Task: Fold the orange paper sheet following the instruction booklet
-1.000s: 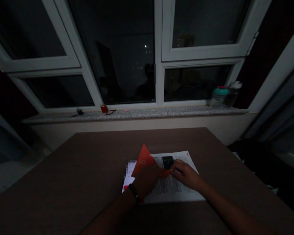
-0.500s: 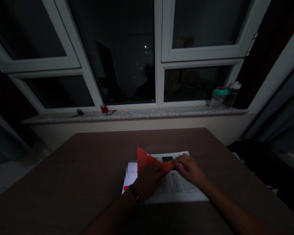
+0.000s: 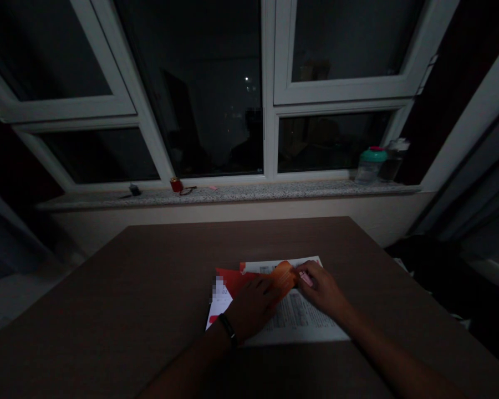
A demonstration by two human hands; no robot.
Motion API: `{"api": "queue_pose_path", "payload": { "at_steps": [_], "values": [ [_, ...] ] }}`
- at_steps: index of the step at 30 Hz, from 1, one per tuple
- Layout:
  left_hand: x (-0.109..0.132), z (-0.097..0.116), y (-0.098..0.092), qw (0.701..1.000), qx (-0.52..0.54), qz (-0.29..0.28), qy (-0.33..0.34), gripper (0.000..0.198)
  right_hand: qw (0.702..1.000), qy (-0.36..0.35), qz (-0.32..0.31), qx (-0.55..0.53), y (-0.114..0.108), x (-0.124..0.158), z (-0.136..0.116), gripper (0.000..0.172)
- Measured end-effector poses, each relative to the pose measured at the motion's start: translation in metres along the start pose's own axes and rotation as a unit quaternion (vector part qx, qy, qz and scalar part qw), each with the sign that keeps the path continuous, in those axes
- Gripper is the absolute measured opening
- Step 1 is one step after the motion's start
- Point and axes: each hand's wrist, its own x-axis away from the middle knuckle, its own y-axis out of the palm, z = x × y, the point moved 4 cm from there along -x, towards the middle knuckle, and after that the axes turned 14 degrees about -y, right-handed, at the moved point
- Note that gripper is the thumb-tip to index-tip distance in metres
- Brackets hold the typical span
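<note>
An orange-red sheet of paper (image 3: 283, 275), curled at its right end, lies across an open printed booklet (image 3: 299, 324). My left hand (image 3: 253, 305), with a dark band on its wrist, lies over the sheet with its fingers stretched out, covering the middle of it. At the sheet's right end, my right hand (image 3: 323, 288) is closed on a small pale pink object (image 3: 306, 279) whose kind I cannot make out. Its fingertips are by the sheet's edge; whether they also pinch the paper is hidden. A phone with a lit screen (image 3: 220, 302) sits left of the sheet, partly covered by it.
The brown table (image 3: 158, 277) stands before a window with a speckled stone sill (image 3: 249, 192). On the sill are a small red jar (image 3: 176, 185), a dark little item (image 3: 134, 190) and a clear bottle with a teal lid (image 3: 371, 166).
The sheet's raised left corner has swung down and left, over the phone. Its right end has turned up into a wider curl beside my right fingers. Both hands stay nearly in place.
</note>
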Motion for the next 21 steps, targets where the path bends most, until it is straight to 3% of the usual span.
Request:
{"api": "queue_pose_path", "payload": {
  "at_steps": [4, 10, 15, 21],
  "values": [
    [0.002, 0.002, -0.001, 1.000, -0.003, 0.017, 0.011, 0.033, 0.999, 0.003, -0.048, -0.021, 0.012, 0.004, 0.003, 0.018],
    [0.003, 0.005, -0.005, 1.000, 0.003, 0.006, 0.011, 0.027, 0.997, 0.023, -0.066, -0.019, 0.015, 0.006, 0.009, 0.024],
    [0.005, 0.003, -0.004, 0.999, 0.027, -0.028, -0.001, 0.042, 0.998, 0.027, -0.053, -0.028, 0.014, 0.005, 0.010, 0.027],
    [0.005, -0.001, 0.001, 0.999, 0.019, -0.044, -0.008, 0.051, 0.993, 0.069, -0.055, -0.084, 0.018, 0.002, 0.004, 0.018]
  ]
}}
